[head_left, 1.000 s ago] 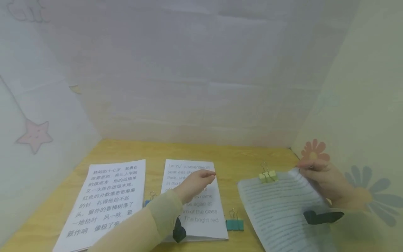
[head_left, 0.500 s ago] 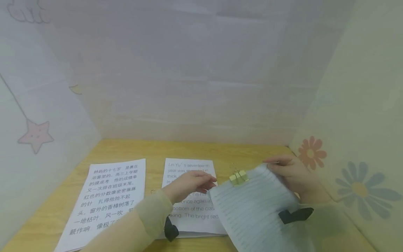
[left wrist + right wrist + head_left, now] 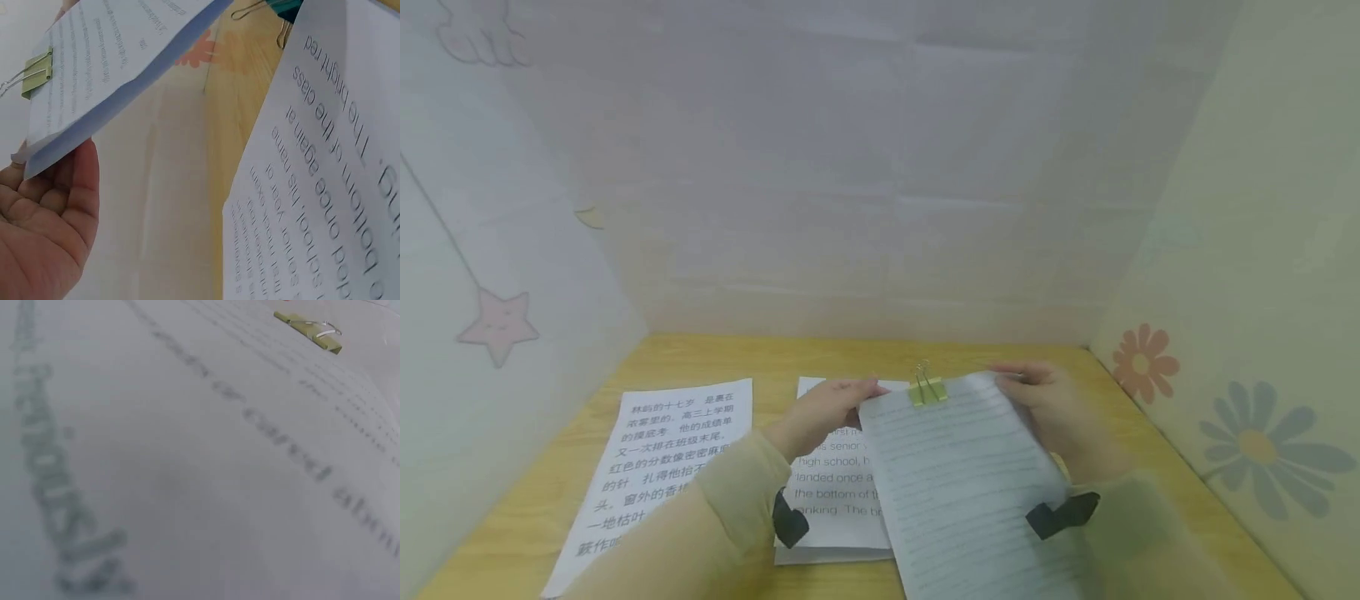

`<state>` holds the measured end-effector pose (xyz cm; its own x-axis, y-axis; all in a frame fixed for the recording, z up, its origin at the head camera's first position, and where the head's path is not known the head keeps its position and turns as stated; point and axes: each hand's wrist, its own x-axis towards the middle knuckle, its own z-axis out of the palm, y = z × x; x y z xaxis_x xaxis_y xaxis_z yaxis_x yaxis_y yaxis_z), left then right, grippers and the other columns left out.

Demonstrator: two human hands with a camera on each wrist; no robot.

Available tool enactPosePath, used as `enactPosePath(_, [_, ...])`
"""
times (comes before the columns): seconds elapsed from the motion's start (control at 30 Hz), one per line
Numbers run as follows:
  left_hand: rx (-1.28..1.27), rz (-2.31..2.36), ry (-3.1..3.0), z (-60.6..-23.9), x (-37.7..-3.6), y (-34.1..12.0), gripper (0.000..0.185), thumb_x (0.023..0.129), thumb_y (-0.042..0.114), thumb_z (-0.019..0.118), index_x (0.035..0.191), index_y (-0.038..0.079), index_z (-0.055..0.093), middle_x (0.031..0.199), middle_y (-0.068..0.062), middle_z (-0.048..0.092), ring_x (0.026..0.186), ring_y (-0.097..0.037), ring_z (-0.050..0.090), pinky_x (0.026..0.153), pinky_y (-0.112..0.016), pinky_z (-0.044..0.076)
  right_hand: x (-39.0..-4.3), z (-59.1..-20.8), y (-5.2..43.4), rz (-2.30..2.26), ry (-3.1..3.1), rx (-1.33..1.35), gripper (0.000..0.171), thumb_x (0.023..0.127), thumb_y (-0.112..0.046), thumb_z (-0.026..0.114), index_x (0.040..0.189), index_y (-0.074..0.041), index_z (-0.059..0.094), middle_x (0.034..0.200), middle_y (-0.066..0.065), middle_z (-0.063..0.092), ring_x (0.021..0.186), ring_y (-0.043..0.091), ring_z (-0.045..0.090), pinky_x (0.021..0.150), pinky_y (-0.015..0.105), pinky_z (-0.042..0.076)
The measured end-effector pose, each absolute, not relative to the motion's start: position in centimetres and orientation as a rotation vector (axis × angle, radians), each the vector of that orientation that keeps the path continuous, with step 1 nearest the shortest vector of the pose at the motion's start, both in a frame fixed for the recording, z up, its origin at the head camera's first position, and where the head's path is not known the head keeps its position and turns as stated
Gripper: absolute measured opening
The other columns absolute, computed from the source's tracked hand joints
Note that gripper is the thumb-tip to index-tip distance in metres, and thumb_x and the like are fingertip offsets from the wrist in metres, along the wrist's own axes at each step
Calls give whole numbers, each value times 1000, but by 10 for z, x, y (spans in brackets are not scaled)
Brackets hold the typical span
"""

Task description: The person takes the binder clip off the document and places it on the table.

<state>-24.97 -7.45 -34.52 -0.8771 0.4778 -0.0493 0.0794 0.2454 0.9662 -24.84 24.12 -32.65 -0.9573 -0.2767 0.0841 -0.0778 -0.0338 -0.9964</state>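
A stack of printed sheets [image 3: 958, 483] is held up off the table, tilted toward me. A yellow-green binder clip [image 3: 928, 392] grips its top edge, wire handles pointing up. My left hand [image 3: 820, 412] pinches the upper left corner; in the left wrist view that hand [image 3: 47, 225] has its fingers under the paper. At the upper right corner, my right hand [image 3: 1041, 400] holds the stack between thumb and fingers. The right wrist view is filled by the printed page [image 3: 187, 456], with the clip [image 3: 309, 332] at top right; no fingers show there.
Large-print English sheets [image 3: 831, 492] lie on the wooden table [image 3: 715, 354], partly under the raised stack. Sheets with Chinese text [image 3: 647, 475] lie farther left. A teal binder clip [image 3: 286, 9] shows beside the English sheets. Cloth-like walls surround the table.
The right hand has carried the clipped stack left, toward the middle, over the English sheets' right side. The left hand, earlier free above those sheets, now pinches the stack's left corner.
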Motion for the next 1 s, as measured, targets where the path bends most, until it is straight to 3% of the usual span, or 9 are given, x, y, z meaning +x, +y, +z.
enactPosePath(0.2, [452, 1578, 2382, -321, -256, -78, 42, 99, 49, 46, 128, 23, 61, 110, 4, 68, 108, -21, 59, 103, -51, 36, -248, -337, 220, -2314, 1906, -429, 31, 94, 2, 56, 95, -21, 77, 94, -2, 70, 80, 14, 67, 66, 27, 56])
enactPosePath(0.37, [447, 1430, 2462, -314, -258, -74, 52, 95, 58, 47, 133, 25, 56, 121, 3, 64, 121, -25, 53, 105, -52, 36, -244, -344, 202, -2355, 1929, -292, 32, 94, 2, 57, 92, -23, 76, 93, -3, 69, 79, 13, 66, 66, 27, 56])
enactPosePath(0.5, [441, 1364, 2489, -314, -259, -72, 52, 95, 55, 50, 133, 21, 56, 129, 2, 58, 127, -27, 47, 105, -52, 36, -240, -348, 188, -2364, 1965, -180, 31, 93, 2, 57, 91, -23, 76, 93, 0, 67, 78, 14, 66, 66, 28, 56])
enactPosePath(0.63, [433, 1400, 2447, -318, -264, -72, 48, 96, 45, 54, 133, 15, 57, 124, 0, 61, 122, -28, 50, 104, -50, 37, -235, -352, 180, -2281, 2028, -89, 22, 95, -2, 57, 104, -14, 72, 101, 6, 66, 81, 19, 66, 68, 31, 56])
enactPosePath(0.77, [449, 1360, 2438, -320, -266, -74, 47, 94, 41, 60, 133, 15, 58, 126, 1, 60, 120, -25, 52, 104, -46, 39, -233, -355, 181, -2134, 2175, -79, 25, 96, -6, 56, 121, -6, 64, 113, 12, 64, 85, 21, 66, 69, 32, 57])
enactPosePath(1.0, [436, 1335, 2338, -326, -265, -72, 44, 94, 36, 62, 131, 13, 56, 121, -1, 61, 106, -22, 57, 96, -42, 44, -235, -364, 186, -1957, 2386, -65, 26, 94, -7, 59, 119, -3, 65, 112, 14, 65, 79, 20, 65, 64, 31, 55])
